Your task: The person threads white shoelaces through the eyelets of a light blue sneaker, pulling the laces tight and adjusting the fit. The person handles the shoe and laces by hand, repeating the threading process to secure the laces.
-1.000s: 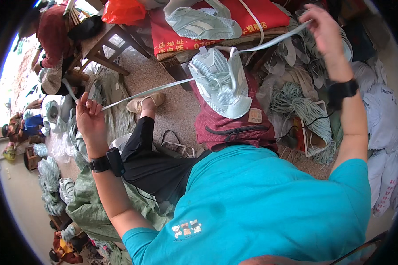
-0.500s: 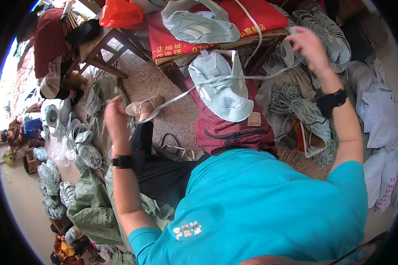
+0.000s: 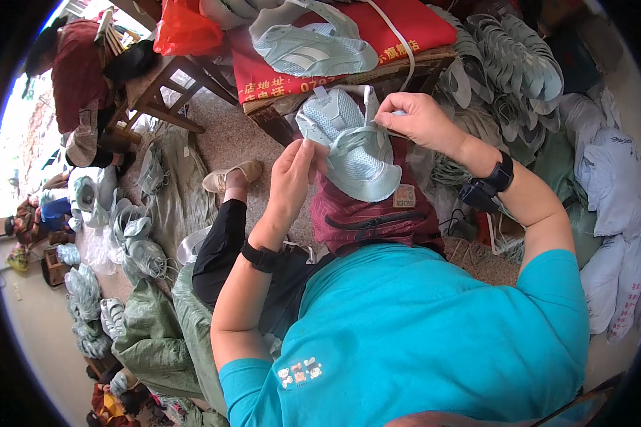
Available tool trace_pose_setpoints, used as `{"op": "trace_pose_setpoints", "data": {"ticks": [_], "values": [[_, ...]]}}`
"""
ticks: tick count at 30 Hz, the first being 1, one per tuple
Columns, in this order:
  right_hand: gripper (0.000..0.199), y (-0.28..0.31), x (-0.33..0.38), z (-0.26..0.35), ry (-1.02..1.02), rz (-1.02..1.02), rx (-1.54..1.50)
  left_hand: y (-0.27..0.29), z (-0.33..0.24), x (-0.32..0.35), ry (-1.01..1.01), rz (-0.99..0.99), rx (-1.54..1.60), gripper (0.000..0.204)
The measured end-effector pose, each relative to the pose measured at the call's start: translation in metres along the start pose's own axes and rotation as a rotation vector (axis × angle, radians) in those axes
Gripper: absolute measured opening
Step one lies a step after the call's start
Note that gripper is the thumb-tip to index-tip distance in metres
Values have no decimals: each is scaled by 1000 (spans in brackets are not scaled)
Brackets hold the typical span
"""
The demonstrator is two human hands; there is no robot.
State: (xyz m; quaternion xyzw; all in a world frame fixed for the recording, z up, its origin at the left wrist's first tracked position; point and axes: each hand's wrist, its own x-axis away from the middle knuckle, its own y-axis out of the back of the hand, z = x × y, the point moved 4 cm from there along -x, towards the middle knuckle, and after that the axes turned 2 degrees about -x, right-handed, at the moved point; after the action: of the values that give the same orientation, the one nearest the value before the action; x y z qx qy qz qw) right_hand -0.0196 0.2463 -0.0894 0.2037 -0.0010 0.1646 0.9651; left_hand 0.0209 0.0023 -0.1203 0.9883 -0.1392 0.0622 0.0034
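Note:
A pale mint mesh shoe upper (image 3: pixel 367 169) lies over the maroon cloth on my lap, toe toward me. Its pale shoelace (image 3: pixel 350 140) crosses the upper in a bunched band. At the upper's left edge my left hand (image 3: pixel 295 169) is closed, thumb and fingers pinching the lace. On the other side my right hand (image 3: pixel 421 122) pinches too, close beside the eyelet edge; the lace end in its fingers is mostly hidden. A second mint upper (image 3: pixel 313 48) rests just beyond, on the red-covered bench.
The bench's red cover (image 3: pixel 424 32) has a loose lace across it. Stacked uppers (image 3: pixel 523 57) stand at the right, near white sacks (image 3: pixel 612 185). Green sacking (image 3: pixel 153 334) and more uppers lie left. A wooden stool (image 3: pixel 160 89) and another person (image 3: pixel 82 64) are at the far left.
Both hands have come in from wide apart to the shoe upper. The lace, stretched out to both sides before, is now gathered across the upper.

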Motion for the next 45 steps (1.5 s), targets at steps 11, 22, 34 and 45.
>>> {"op": "trace_pose_setpoints", "data": {"ticks": [11,22,34,45], "values": [[13,-17,4,37,667,-150,871,-5,-5,-4,94,53,-18,34],[27,-3,-9,67,706,155,866,6,-3,-20,110,89,-314,32],[27,7,-38,55,598,456,828,17,-71,-37,-342,300,-882,30],[16,-3,-38,22,161,256,293,16,-28,-39,-313,53,-611,18]]}}
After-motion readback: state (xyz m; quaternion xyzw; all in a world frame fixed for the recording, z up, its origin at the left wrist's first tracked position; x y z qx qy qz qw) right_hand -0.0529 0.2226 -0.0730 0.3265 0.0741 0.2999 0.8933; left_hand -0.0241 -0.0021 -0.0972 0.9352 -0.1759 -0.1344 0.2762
